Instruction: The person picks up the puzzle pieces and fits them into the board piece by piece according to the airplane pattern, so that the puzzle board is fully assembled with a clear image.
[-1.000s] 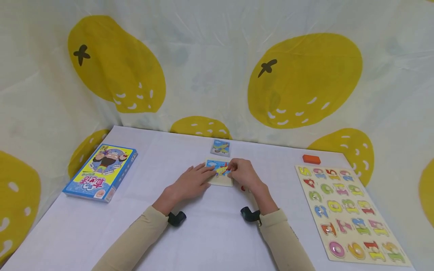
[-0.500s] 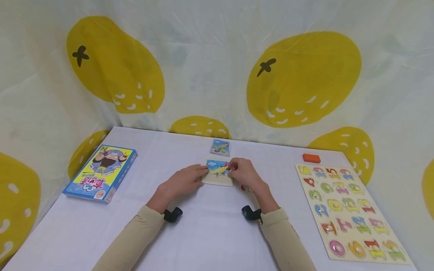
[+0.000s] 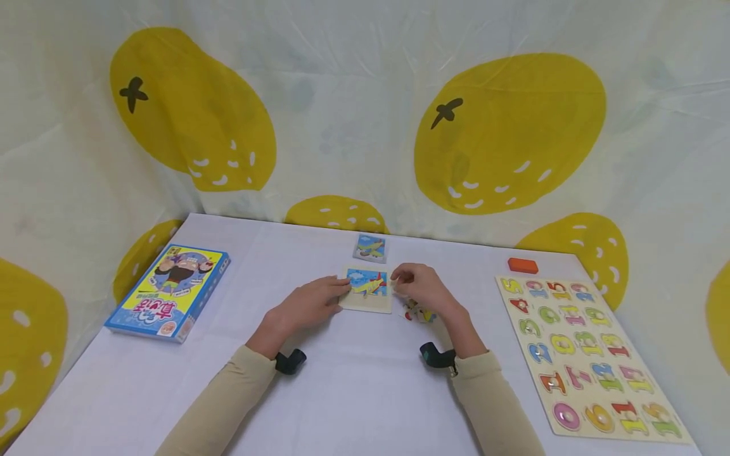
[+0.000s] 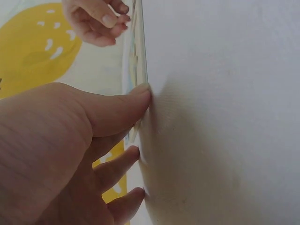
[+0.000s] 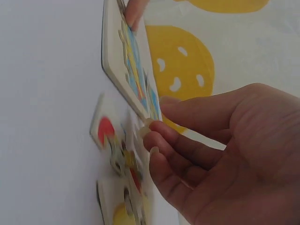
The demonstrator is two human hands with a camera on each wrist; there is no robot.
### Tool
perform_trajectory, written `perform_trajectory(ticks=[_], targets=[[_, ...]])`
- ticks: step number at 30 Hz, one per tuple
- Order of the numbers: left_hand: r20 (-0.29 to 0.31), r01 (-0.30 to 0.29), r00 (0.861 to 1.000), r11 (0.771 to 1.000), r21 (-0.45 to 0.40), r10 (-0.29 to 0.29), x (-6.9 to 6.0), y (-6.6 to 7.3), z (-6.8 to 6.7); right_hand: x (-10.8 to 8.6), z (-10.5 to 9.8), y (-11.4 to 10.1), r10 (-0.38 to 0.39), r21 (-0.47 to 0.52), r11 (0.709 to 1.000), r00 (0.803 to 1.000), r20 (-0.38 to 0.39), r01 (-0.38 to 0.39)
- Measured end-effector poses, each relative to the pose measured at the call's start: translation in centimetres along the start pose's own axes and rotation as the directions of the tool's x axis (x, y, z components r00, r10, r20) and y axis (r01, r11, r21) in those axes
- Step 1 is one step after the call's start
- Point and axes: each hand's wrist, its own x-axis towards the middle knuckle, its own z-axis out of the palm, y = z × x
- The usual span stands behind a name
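A small wooden jigsaw board [image 3: 367, 308] with a yellow and red plane on blue lies before me. My left hand [image 3: 308, 307] rests at its left side. In the left wrist view, the thumb [image 4: 140, 93] touches the board's edge while other fingertips reach the tabletop. Just right of the board, my right hand [image 3: 424, 288] hovers over a loose pile of jigsaw pieces [image 3: 421, 312], partly hidden by it. Nothing shows between its loosely bent fingers [image 5: 164, 145] and thumb in the right wrist view. The pieces [image 5: 105, 129] look blurred there.
Behind the board lies a small plane picture card [image 3: 371, 247]. A blue and yellow box [image 3: 168, 291] stands at left. At right are a wooden number puzzle [image 3: 590, 361] and an orange block [image 3: 523, 265]. A fruit-print curtain [image 3: 348, 126] hangs behind the white table [image 3: 365, 392].
My left hand has drawn back leftward from the picture to the board's left edge. My right hand has left the board's right side and moved right, over the loose pieces.
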Motion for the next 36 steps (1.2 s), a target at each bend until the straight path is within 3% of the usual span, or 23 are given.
perform_trajectory(ticks=[12,20,26,29,36], targets=[[0.000,0.007,1.000,1.000,-0.002,-0.007,-0.1,0.1,0.2,-1.4,-2.2,2.6,0.036,-0.062,0.997,0.999,0.000,-0.036],[-0.004,0.006,1.000,1.000,0.001,-0.006,0.2,0.3,0.3,-2.3,-2.4,3.9,-0.076,-0.144,0.986,0.995,0.066,0.084],[0.002,-0.001,1.000,1.000,0.018,0.001,0.3,0.2,0.3,-2.8,-2.6,4.2,-0.026,-0.131,0.991,0.998,0.060,0.034],[-0.007,-0.009,1.000,1.000,0.022,0.009,0.3,0.0,0.3,-2.7,-2.5,4.3,-0.003,-0.126,0.992,0.999,0.041,0.008],[-0.009,-0.002,1.000,1.000,0.006,0.002,0.2,-0.3,0.3,-2.1,-2.1,4.1,-0.022,-0.121,0.993,0.996,-0.086,0.011]])
